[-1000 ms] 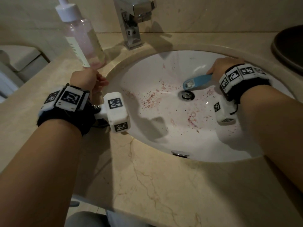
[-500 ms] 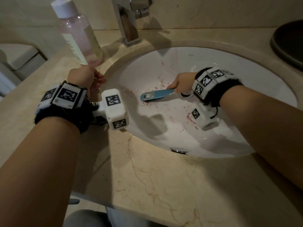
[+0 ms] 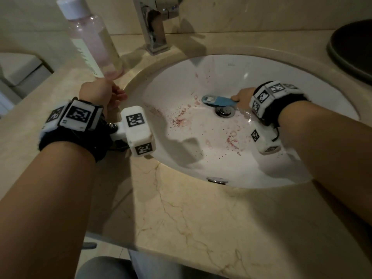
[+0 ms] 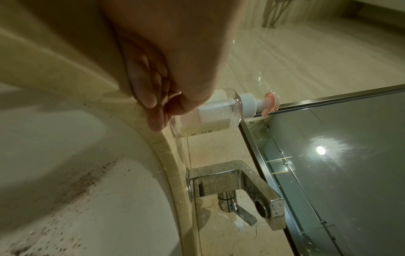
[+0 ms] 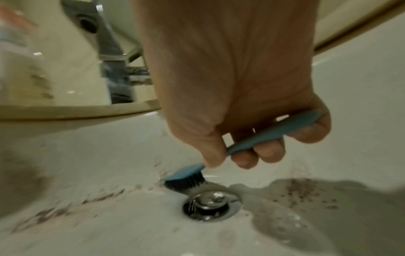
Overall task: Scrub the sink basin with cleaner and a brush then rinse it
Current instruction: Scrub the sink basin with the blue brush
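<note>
Sink basin (image 3: 261, 77) set in the table (image 3: 201, 228), reddish specks across its floor, so scrubbing looks only partly done and rinsing is left; right hand (image 5: 230, 86) holds its grip round the blue brush (image 3: 218, 101), bristles down beside the drain (image 3: 224, 112); left hand (image 3: 98, 93) rests loosely curled, holding nothing, by the cleaner bottle (image 3: 94, 41).

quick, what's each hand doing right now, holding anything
Left hand: rests on the counter edge by the pump bottle, fingers loosely curled, holding nothing.
Right hand: fingers curled round the blue brush beside the drain.
</note>
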Available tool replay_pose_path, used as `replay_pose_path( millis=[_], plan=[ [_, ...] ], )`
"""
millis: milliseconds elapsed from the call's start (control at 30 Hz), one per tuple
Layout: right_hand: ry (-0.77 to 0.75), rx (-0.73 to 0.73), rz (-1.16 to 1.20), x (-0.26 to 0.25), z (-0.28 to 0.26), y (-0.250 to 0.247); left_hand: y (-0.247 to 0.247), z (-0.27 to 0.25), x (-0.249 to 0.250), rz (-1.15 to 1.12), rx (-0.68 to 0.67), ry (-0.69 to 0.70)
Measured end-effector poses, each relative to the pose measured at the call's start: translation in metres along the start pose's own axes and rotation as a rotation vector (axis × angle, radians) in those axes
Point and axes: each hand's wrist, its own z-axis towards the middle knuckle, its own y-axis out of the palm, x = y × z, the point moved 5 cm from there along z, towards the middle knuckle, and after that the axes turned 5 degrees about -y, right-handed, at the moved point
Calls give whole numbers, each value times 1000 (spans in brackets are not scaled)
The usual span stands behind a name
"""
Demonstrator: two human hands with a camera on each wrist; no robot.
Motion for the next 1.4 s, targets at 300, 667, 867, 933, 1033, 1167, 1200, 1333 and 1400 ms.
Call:
replay_pose_path(
  millis=[300,667,867,933,1033,1167,1200,1333,1400],
  plan=[
    [-217,39,69,-59,5,4,-2,4,-2,-12,-5,29],
    [-49,198,231,-8,-9,-21,-3,4,-3,-46,4,32],
    [-132,50,157,-49,3,4,-3,4,-2,-21,0,36],
    [-209,49,204,-65,5,7,-3,3,-2,-17,-4,35],
    [-307,33,295,-75,6,6,-3,1,-1,-12,-20,44],
    [-322,-13,296,-68,7,-2,-3,1,-3,-40,-64,38],
    [-287,26,293,-63,8,-6,-2,0,-3,-44,-71,32],
    [-177,112,206,-52,11,-7,-4,2,-1,-10,-36,40],
    [-162,110,184,-51,12,-4,-4,4,0,-17,-34,45]
  ],
)
